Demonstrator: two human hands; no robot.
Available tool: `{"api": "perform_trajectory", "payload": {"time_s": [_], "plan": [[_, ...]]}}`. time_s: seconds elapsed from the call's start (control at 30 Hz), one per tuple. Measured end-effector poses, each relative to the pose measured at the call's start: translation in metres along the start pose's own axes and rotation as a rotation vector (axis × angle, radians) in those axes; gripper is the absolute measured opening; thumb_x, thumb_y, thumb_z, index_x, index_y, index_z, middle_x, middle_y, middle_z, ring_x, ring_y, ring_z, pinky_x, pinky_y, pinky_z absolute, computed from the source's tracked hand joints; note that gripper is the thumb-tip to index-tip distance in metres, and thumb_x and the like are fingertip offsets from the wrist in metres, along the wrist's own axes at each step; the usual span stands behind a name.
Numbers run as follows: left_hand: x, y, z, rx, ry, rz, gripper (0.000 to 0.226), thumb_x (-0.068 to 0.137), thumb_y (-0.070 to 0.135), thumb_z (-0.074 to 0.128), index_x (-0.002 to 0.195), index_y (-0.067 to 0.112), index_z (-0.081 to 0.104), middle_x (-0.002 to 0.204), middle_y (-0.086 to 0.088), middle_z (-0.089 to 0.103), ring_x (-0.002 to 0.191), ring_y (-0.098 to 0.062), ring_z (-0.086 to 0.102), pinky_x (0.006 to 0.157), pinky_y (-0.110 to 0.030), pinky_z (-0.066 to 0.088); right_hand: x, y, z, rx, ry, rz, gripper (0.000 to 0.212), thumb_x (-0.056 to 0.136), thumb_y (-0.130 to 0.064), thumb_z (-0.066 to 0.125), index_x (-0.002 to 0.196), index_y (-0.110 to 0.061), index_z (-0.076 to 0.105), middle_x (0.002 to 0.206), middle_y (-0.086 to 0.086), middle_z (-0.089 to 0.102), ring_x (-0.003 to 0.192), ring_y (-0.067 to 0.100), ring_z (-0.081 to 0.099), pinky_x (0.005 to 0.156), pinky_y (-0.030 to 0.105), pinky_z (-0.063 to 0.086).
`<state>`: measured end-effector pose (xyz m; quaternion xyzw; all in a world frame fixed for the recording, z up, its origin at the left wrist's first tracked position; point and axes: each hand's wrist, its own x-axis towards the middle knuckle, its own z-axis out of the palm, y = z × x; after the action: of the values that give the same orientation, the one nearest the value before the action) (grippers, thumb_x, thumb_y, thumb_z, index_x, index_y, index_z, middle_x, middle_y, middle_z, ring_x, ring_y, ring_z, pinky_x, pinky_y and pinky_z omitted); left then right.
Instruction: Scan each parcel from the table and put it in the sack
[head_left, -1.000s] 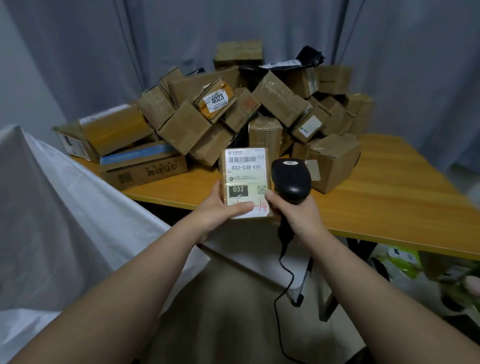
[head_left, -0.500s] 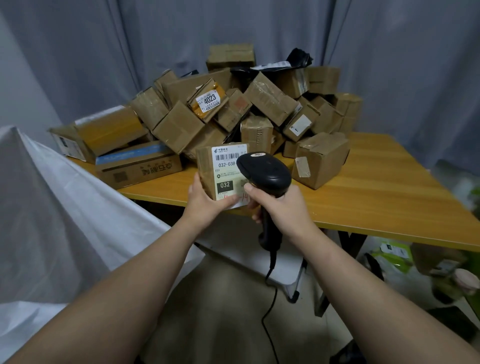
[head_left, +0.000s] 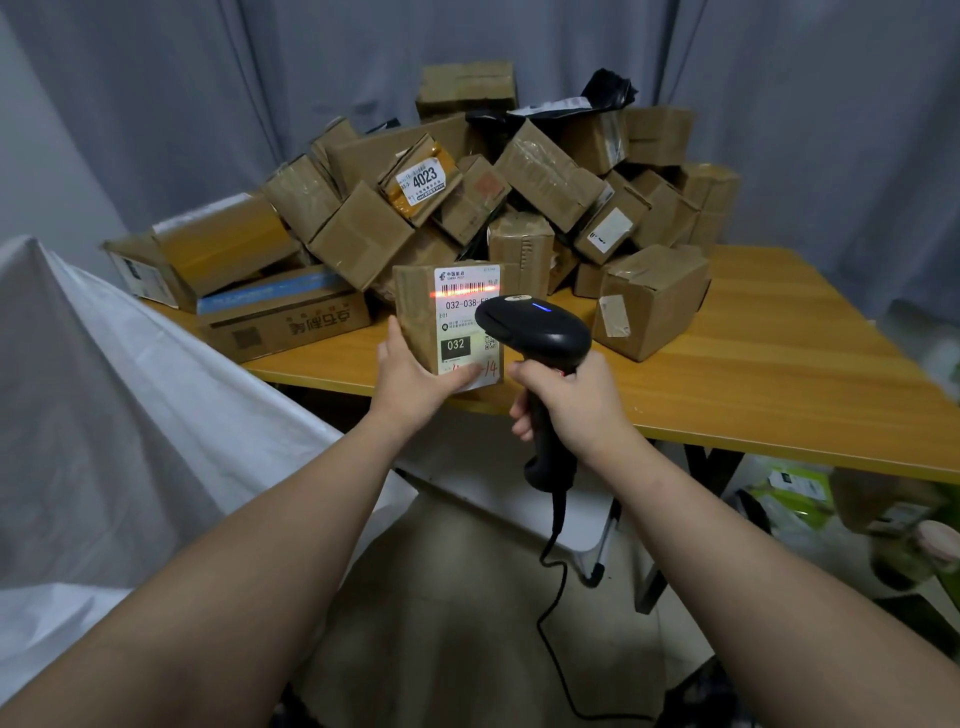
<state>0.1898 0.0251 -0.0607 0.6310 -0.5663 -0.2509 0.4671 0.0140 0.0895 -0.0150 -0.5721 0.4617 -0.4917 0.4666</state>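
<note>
Your left grip grasps the parcel, and the scanner clenched in your right grip now beams across its barcode: sack next.

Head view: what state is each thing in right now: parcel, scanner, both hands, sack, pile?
Parcel: upright in the left hand, label toward the camera, red scan line across its barcode.
Scanner: aimed at the parcel, blue light on.
Left hand: grips the parcel's lower left corner.
Right hand: grips the scanner's handle.
Sack: white, at the left, inside hidden.
Pile: heaped on the table, untouched.
</note>
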Motion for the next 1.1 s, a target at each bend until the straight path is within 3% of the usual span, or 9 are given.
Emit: {"api": "perform_trajectory", "payload": {"time_s": [0.13, 0.37, 0.47, 0.63, 0.8, 0.87, 0.97, 1.1], "plan": [[0.003, -0.003, -0.001, 0.010, 0.009, -0.002, 0.118, 0.066, 0.036, 0.087, 0.153, 0.014, 0.010, 0.145, -0.010, 0.029, 0.135, -0.021, 0.031, 0.105, -0.028, 0.029, -0.002, 0.000, 0.001, 0.003, -0.007, -0.003, 0.014, 0.091, -0.009, 0.060, 0.078, -0.006, 0.062, 0.053, 0.012, 0.058, 0.042, 0.021, 0.057, 0.050, 0.031, 0.052], [0.004, -0.008, -0.003, 0.019, 0.007, -0.022, 0.117, 0.064, 0.039, 0.087, 0.152, 0.017, 0.013, 0.144, -0.008, 0.030, 0.134, -0.021, 0.035, 0.108, -0.036, 0.035, -0.002, 0.005, 0.000, 0.022, -0.026, -0.024, 0.009, 0.091, -0.011, 0.061, 0.082, -0.011, 0.063, 0.056, 0.011, 0.059, 0.045, 0.022, 0.059, 0.053, 0.032, 0.052], [0.001, -0.006, -0.004, -0.008, 0.013, -0.001, 0.114, 0.065, 0.039, 0.086, 0.152, 0.017, 0.015, 0.144, -0.008, 0.030, 0.133, -0.020, 0.035, 0.104, -0.031, 0.034, -0.002, 0.006, 0.001, 0.032, -0.061, -0.052, 0.006, 0.091, -0.012, 0.062, 0.086, -0.013, 0.064, 0.058, 0.012, 0.060, 0.047, 0.021, 0.059, 0.052, 0.031, 0.053], [-0.003, -0.002, -0.017, -0.033, 0.009, 0.041, 0.117, 0.060, 0.050, 0.087, 0.151, 0.019, 0.019, 0.141, -0.006, 0.034, 0.132, -0.017, 0.036, 0.107, -0.033, 0.035, 0.001, 0.006, 0.012, 0.069, -0.098, -0.114, 0.008, 0.090, -0.008, 0.063, 0.085, -0.014, 0.064, 0.056, 0.007, 0.061, 0.048, 0.020, 0.059, 0.051, 0.028, 0.051], [-0.011, -0.020, -0.058, 0.022, 0.026, 0.040, 0.121, 0.055, 0.064, 0.082, 0.150, 0.024, 0.019, 0.140, 0.000, 0.039, 0.126, -0.011, 0.041, 0.103, -0.034, 0.041, 0.013, 0.007, 0.050, 0.060, -0.187, -0.125, 0.009, 0.089, -0.006, 0.064, 0.082, -0.011, 0.064, 0.059, 0.009, 0.061, 0.051, 0.022, 0.058, 0.051, 0.029, 0.051], [-0.013, -0.033, -0.082, 0.031, 0.075, 0.023, 0.123, 0.049, 0.072, 0.080, 0.148, 0.030, 0.021, 0.138, 0.003, 0.046, 0.127, -0.013, 0.046, 0.102, -0.041, 0.046, 0.019, 0.010, 0.072, 0.044, -0.221, -0.112, 0.010, 0.088, -0.006, 0.065, 0.080, -0.011, 0.065, 0.060, 0.010, 0.061, 0.051, 0.023, 0.058, 0.051, 0.029, 0.050], [-0.018, -0.066, -0.125, 0.089, 0.150, -0.049, 0.118, 0.051, 0.069, 0.080, 0.147, 0.036, 0.018, 0.137, 0.001, 0.049, 0.126, -0.016, 0.050, 0.103, -0.045, 0.046, 0.026, 0.017, 0.110, 0.020, -0.277, -0.073, 0.007, 0.087, -0.006, 0.067, 0.080, -0.005, 0.064, 0.063, 0.014, 0.060, 0.055, 0.025, 0.058, 0.053, 0.031, 0.049], [-0.034, -0.110, -0.181, 0.190, 0.276, -0.189, 0.112, 0.050, 0.061, 0.071, 0.143, 0.022, 0.023, 0.134, -0.008, 0.051, 0.123, -0.025, 0.050, 0.105, -0.046, 0.042, 0.034, 0.032, 0.156, -0.082, -0.361, -0.006, 0.008, 0.087, -0.009, 0.068, 0.083, -0.003, 0.064, 0.065, 0.011, 0.062, 0.053, 0.015, 0.060, 0.054, 0.027, 0.051]]}}
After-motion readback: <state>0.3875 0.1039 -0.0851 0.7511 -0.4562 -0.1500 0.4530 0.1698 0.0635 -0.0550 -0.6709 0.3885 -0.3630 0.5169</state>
